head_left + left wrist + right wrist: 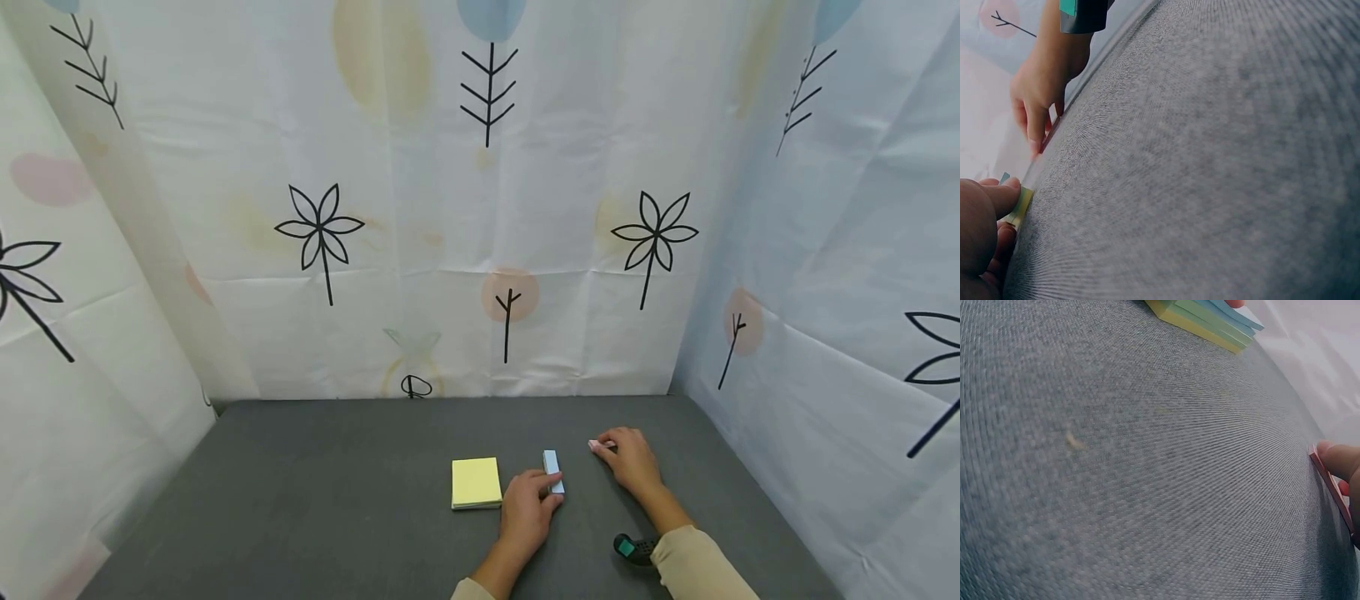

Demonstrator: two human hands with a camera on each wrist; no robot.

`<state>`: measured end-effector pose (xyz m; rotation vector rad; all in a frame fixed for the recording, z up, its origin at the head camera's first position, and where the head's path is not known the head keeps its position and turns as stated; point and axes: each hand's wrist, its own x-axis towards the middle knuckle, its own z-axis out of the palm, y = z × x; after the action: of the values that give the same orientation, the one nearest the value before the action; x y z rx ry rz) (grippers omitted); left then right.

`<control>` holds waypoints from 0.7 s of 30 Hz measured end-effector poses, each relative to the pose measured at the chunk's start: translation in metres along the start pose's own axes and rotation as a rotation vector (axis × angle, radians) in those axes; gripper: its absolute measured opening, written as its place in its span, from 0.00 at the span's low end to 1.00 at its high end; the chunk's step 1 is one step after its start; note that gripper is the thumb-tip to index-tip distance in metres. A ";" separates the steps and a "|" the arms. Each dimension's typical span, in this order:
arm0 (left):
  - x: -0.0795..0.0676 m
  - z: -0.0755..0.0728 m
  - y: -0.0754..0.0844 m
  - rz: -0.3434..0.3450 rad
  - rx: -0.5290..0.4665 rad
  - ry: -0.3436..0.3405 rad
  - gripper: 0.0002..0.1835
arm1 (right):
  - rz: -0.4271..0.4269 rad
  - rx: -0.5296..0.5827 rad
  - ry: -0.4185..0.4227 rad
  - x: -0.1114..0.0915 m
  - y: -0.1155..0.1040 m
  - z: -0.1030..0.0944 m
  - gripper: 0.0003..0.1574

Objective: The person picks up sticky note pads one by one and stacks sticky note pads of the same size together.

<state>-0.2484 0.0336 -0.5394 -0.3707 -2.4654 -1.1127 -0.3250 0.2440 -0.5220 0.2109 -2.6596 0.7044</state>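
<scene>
My left hand [527,512] pinches a narrow stack of sticky notes [551,461] by its sides, thumb nearest me. The stack is light blue on top; green and yellow layers [1194,324] show below in the right wrist view. To its right, my right hand [632,461] holds a small pink sticky-note pad [1333,487] against the table between thumb and fingers. Most of that pink pad is covered by the fingers in the head view. Beside the left hand's knuckles lies a square yellow sticky-note pad [476,482].
The dark grey table [300,500] stretches away to the left. White printed cloth [420,208] hangs along the back and both sides. A black wrist device with a green patch [633,548] sits at the right wrist.
</scene>
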 end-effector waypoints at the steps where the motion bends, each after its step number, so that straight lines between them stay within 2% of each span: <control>1: 0.000 0.000 0.000 0.001 -0.002 0.000 0.17 | -0.007 0.001 0.004 0.000 0.000 0.000 0.13; 5: 0.000 0.000 0.000 0.010 -0.002 0.002 0.17 | -0.033 0.001 0.024 -0.001 0.001 0.001 0.13; 8: 0.000 0.000 0.000 0.009 -0.004 -0.002 0.17 | -0.017 -0.004 0.039 -0.001 0.000 0.001 0.16; 15: 0.000 0.000 0.000 0.003 -0.010 -0.006 0.17 | 0.103 -0.003 0.093 -0.003 0.000 -0.001 0.22; 21: 0.000 0.000 0.000 0.002 -0.016 0.000 0.17 | 0.227 -0.044 0.057 -0.006 0.004 -0.002 0.32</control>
<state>-0.2485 0.0335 -0.5392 -0.3775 -2.4565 -1.1327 -0.3200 0.2484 -0.5240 -0.1240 -2.6669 0.7073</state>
